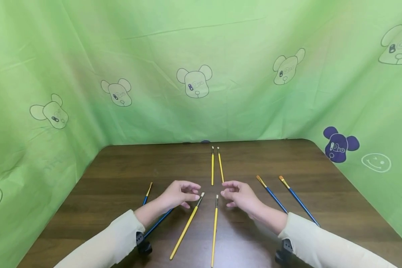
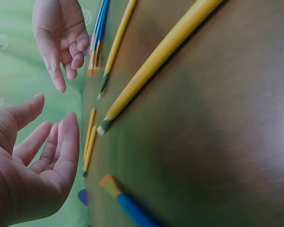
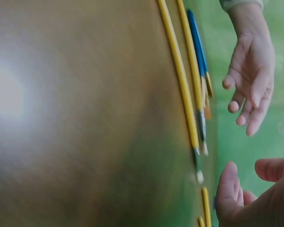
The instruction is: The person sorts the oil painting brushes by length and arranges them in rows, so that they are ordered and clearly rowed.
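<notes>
My left hand (image 1: pixel 181 194) hovers over the table with fingers loosely bent and nothing in its grasp. Below its fingertips lies a yellow-handled paintbrush (image 1: pixel 187 227), slanted, its pale bristles pointing away from me. The right hand (image 1: pixel 240 196) faces it, likewise holding nothing, thumb and fingers apart in the right wrist view. Between the hands a second yellow paintbrush (image 1: pixel 215 230) lies nearly straight. Two more yellow paintbrushes, one at left (image 1: pixel 212 167) and one at right (image 1: pixel 220 163), lie farther back. The right one's handle end is near my right fingertips.
Under and beside my left forearm lie two blue-handled paintbrushes (image 1: pixel 158 224), partly hidden. Two more blue paintbrushes (image 1: pixel 301 203) with orange bristles lie to the right of my right hand. A green printed curtain (image 1: pixel 147 123) encloses the brown wooden table (image 1: pixel 147 160).
</notes>
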Demonstrator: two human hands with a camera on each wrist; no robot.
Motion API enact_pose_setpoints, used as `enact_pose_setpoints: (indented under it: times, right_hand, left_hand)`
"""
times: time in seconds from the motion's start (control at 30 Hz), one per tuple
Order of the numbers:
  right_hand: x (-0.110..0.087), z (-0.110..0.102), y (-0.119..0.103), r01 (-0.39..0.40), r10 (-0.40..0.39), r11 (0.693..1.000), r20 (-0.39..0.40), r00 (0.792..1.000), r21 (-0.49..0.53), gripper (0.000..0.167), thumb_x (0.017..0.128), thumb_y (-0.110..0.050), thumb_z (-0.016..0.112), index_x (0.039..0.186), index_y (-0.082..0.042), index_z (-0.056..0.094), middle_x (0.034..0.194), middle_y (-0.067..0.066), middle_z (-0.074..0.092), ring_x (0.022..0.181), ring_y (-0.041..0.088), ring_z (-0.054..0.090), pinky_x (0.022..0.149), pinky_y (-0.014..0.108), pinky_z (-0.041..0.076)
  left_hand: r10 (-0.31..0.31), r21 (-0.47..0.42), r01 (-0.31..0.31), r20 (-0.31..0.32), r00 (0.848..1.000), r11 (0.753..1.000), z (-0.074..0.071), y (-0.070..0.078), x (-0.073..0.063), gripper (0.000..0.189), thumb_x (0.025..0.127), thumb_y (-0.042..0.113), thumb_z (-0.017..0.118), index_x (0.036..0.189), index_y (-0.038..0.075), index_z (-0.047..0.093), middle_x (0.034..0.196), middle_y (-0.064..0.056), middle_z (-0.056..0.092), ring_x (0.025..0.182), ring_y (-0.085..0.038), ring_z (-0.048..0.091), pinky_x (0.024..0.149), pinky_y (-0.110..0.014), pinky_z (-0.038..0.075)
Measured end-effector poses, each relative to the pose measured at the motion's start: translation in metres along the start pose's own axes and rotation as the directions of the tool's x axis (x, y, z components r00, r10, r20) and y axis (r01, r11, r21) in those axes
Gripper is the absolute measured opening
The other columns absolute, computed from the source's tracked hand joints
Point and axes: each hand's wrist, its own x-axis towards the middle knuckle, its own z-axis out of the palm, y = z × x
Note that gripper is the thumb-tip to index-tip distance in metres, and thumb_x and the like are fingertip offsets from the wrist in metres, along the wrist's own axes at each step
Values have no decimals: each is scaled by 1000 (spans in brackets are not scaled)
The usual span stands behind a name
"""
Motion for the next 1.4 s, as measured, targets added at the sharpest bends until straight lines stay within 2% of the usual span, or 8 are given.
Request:
enact_pose_setpoints:
  times: [0.17,0.33,0.57,0.8,0.97,1.1,1.27,1.4]
  right_hand:
    - [-19,11,7,-8,8,1000,-3,1000,24,40,86,5,65,123,12,52,98,15,56,80,24,60,66,37,59]
    - [-34,21,12,-4,4,1000,-16,1000,21,45,83,7,68,123,13,49,100,18,54,77,21,58,64,37,58]
    - [-44,29,17,3,-6,999,-60,998,-52,58,79,3,74,128,13,44,108,20,55,83,21,58,66,33,55]
    - [-46,34,26,42,-47,990,-36,998,-133,52,76,1,76,120,12,50,102,13,57,84,20,56,67,27,51]
    - [-43,35,30,137,-138,962,11,990,-235,54,73,-1,80,117,12,53,99,8,57,80,17,55,66,24,48]
    - [-43,37,31,183,-186,932,21,982,-314,56,70,-4,83,116,10,55,96,6,57,77,15,53,65,24,47]
    - [-44,40,31,211,-211,886,48,976,-414,62,68,-11,86,118,8,56,95,3,54,77,14,49,66,24,45]
    - [-43,40,31,223,-215,859,70,974,-461,66,67,-16,88,120,7,56,95,1,52,77,14,48,65,25,42]
  left_hand:
    - [19,-34,-20,-22,1000,999,2,-8,-21,37,85,5,74,118,-7,64,108,-21,63,82,-19,63,61,-35,59]
    - [16,-55,-18,-35,999,998,3,-13,-35,36,84,3,74,117,-7,65,104,-16,64,79,-20,64,60,-34,59]
    - [17,-55,-19,-44,999,998,9,-19,-42,35,80,1,75,113,-8,66,102,-12,65,77,-14,62,61,-30,58]
    - [-22,-40,19,-64,998,999,14,-24,-45,36,77,2,77,111,-4,68,99,-9,65,73,-14,61,59,-29,55]
    - [-32,-19,30,-71,997,999,15,-28,-45,38,75,-1,78,111,-5,67,96,-8,63,75,-14,58,60,-30,55]
    - [-9,42,13,-92,996,999,16,-32,-43,38,73,-1,80,108,-4,68,94,-6,63,75,-14,56,57,-27,54]
    - [29,133,-10,-142,989,991,20,-35,-42,37,69,-1,83,103,-2,70,91,-4,64,73,-13,56,54,-24,52]
    - [59,219,-21,-169,984,975,24,-34,-43,35,67,1,85,100,1,72,88,-2,65,74,-13,57,59,-23,52]
